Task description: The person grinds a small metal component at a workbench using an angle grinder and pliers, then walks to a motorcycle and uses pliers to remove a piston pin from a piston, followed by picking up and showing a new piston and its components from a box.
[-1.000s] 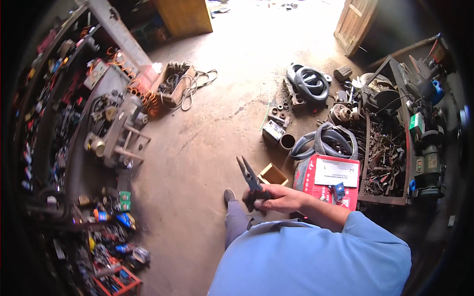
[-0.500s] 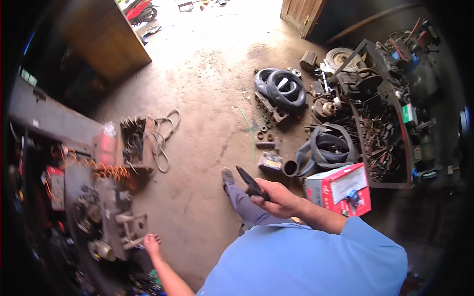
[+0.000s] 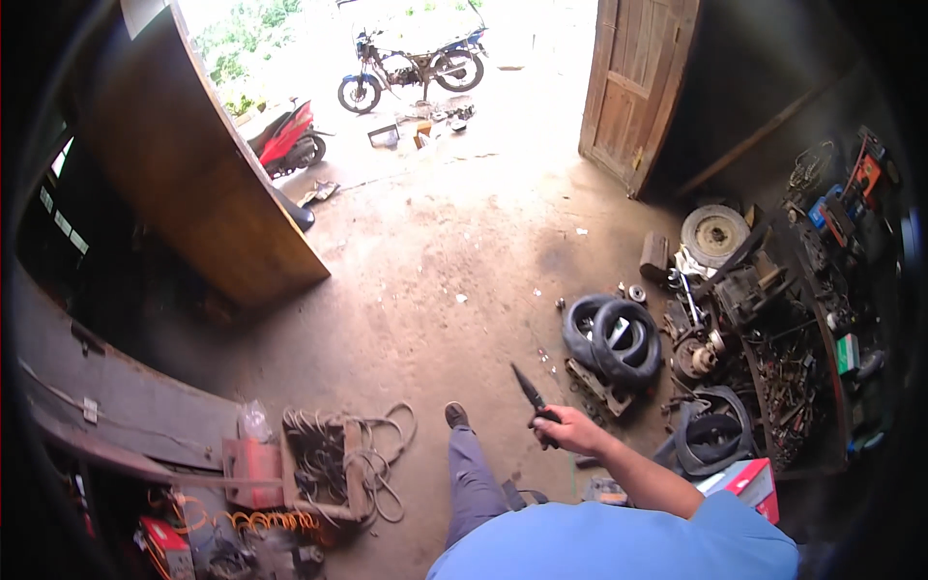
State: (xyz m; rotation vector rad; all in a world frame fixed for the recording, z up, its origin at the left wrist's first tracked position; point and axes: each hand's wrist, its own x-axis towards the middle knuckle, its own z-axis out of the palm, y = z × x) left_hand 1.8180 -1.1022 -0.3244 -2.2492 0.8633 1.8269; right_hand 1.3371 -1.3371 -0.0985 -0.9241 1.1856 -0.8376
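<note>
My right hand is closed on a pair of dark long-nose pliers, their narrow jaws pointing up and away from me, held out ahead of my body over the concrete floor. My left hand is out of the picture. Beyond the pliers, to the right, a pile of black inner tubes lies on metal parts. My leg and shoe show beneath them.
An open doorway has wooden doors either side; outside stand a motorcycle and red scooter. Right: scrap racks, a wheel, red-and-white carton. Lower left: bench and wooden crate with cables.
The view has moved forward and up toward the doorway, bringing the motorcycle and scooter into sight. My left hand, seen half a second ago, has left the picture; the pliers stay in my right.
</note>
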